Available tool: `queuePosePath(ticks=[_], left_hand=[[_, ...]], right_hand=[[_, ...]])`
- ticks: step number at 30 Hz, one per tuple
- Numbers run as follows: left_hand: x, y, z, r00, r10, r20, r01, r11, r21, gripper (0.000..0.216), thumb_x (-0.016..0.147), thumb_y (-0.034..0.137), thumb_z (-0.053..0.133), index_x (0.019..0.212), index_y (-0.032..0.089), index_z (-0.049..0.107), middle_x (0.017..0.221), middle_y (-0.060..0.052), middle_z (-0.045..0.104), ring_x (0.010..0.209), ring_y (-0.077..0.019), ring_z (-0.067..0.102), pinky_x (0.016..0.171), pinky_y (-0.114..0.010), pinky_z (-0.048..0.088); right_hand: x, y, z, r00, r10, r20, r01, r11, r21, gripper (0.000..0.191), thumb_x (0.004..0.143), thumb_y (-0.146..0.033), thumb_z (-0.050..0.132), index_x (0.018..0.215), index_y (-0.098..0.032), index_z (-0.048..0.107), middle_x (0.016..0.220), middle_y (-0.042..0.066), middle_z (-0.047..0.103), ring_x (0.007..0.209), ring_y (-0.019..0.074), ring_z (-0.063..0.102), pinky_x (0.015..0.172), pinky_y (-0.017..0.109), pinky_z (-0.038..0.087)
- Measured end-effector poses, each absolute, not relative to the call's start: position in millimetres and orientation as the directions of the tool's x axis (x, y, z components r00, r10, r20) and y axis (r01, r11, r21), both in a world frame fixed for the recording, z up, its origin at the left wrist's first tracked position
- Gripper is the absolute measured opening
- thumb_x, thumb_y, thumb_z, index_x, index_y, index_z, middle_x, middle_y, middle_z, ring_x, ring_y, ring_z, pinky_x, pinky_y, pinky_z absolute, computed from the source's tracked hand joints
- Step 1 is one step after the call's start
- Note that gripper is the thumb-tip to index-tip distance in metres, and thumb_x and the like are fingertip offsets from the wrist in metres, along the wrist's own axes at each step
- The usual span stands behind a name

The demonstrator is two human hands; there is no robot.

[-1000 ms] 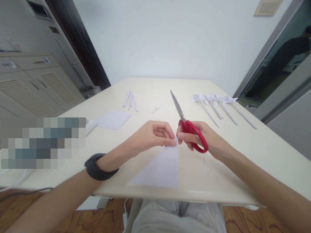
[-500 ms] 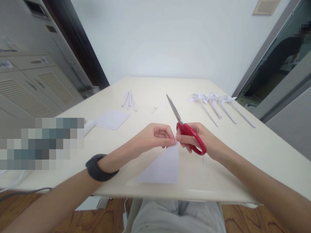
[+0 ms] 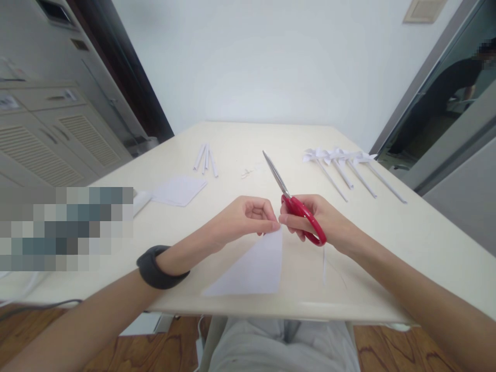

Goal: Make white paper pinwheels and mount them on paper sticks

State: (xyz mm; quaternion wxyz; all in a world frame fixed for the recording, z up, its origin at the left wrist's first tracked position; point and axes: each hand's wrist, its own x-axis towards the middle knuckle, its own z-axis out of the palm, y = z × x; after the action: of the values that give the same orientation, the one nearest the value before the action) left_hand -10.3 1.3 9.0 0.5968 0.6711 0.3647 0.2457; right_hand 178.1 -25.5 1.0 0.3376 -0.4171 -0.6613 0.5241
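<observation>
**Paper corner pinched, scissors shut and pointing away-left**

White paper sheet [image 3: 251, 266] lies flat on the near part of the table [image 3: 406, 232], in front of the person. Its long axis runs from the table's near edge away to a far corner; that corner is narrow, and the sheet widens toward the near edge. Left hand [image 3: 240, 219] pinches the far corner between thumb and forefinger, other fingers curled in. Right hand [image 3: 321, 222] grips the red-handled scissors [image 3: 298, 209], fingers through the loops, fingertips meeting the left hand's at the same corner. Scissors blades are closed; long axis goes from the handles up to a tip pointing away and to the left.

Versus a second ago: scissors tip sits lower and further left, hands in nearly the same spot, and the pinch is kept.

Thin paper strip [image 3: 324, 266] lies just right of the sheet. Farther out: stack of paper squares [image 3: 179, 189] left, rolled paper sticks [image 3: 205, 157] far left, row of paper pinwheels [image 3: 341, 157] far right.
</observation>
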Motion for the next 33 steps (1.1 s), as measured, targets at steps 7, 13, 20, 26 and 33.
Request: queuePosePath(ticks=[7, 13, 20, 26, 33], left_hand=[[-12.8, 1.1, 9.2, 0.613, 0.788, -0.066, 0.176, -0.054, 0.983, 0.012, 0.069, 0.021, 0.068, 0.067, 0.015, 0.058, 0.059, 0.003, 0.053, 0.057, -0.0082, 0.046, 0.055, -0.021, 0.033], [-17.4, 4.4, 10.1, 0.611, 0.787, 0.086, 0.069, -0.161, 0.985, 0.010, 0.077, 0.024, 0.064, 0.077, 0.017, 0.058, 0.069, 0.002, 0.054, 0.063, -0.0091, 0.047, 0.058, -0.021, 0.036], [-24.5, 3.4, 15.9, 0.564, 0.779, 0.273, -0.046, -0.300, 0.953, 0.010, 0.081, 0.023, 0.060, 0.074, 0.016, 0.057, 0.071, 0.002, 0.053, 0.066, -0.0094, 0.049, 0.060, -0.020, 0.040], [-29.7, 1.9, 17.4, 0.483, 0.823, 0.299, -0.057, -0.312, 0.948, 0.011, 0.081, 0.022, 0.061, 0.073, 0.016, 0.058, 0.070, 0.003, 0.055, 0.067, -0.0091, 0.049, 0.062, -0.021, 0.039], [-29.4, 5.8, 16.5, 0.473, 0.855, 0.211, -0.025, -0.226, 0.974, 0.012, 0.078, 0.026, 0.063, 0.070, 0.016, 0.060, 0.071, 0.002, 0.058, 0.067, -0.0104, 0.049, 0.063, -0.023, 0.036]], right_hand=[[185.4, -22.2, 9.1, -0.368, 0.926, 0.085, 0.160, 0.153, -0.975, 0.019, 0.082, -0.033, 0.057, 0.071, -0.019, 0.051, 0.060, -0.004, 0.050, 0.049, 0.0089, 0.047, 0.046, 0.022, 0.036], [176.2, -32.8, 7.1, -0.379, 0.913, 0.149, 0.108, 0.203, -0.973, 0.038, 0.089, -0.044, 0.043, 0.062, -0.019, 0.040, 0.051, -0.005, 0.042, 0.043, 0.0081, 0.038, 0.042, 0.023, 0.028], [174.9, -38.0, 11.4, -0.345, 0.895, 0.283, 0.132, 0.345, -0.929, 0.040, 0.090, -0.050, 0.038, 0.063, -0.020, 0.033, 0.059, -0.004, 0.035, 0.054, 0.0104, 0.035, 0.053, 0.025, 0.029], [173.4, -31.9, 11.4, -0.480, 0.872, 0.096, 0.219, 0.225, -0.950, 0.036, 0.089, -0.047, 0.044, 0.066, -0.019, 0.043, 0.066, -0.002, 0.047, 0.060, 0.0107, 0.046, 0.059, 0.024, 0.040], [169.2, -33.5, 12.4, -0.575, 0.818, -0.036, 0.269, 0.147, -0.952, 0.040, 0.088, -0.050, 0.043, 0.068, -0.017, 0.049, 0.063, -0.003, 0.045, 0.058, 0.0100, 0.047, 0.060, 0.024, 0.045]])
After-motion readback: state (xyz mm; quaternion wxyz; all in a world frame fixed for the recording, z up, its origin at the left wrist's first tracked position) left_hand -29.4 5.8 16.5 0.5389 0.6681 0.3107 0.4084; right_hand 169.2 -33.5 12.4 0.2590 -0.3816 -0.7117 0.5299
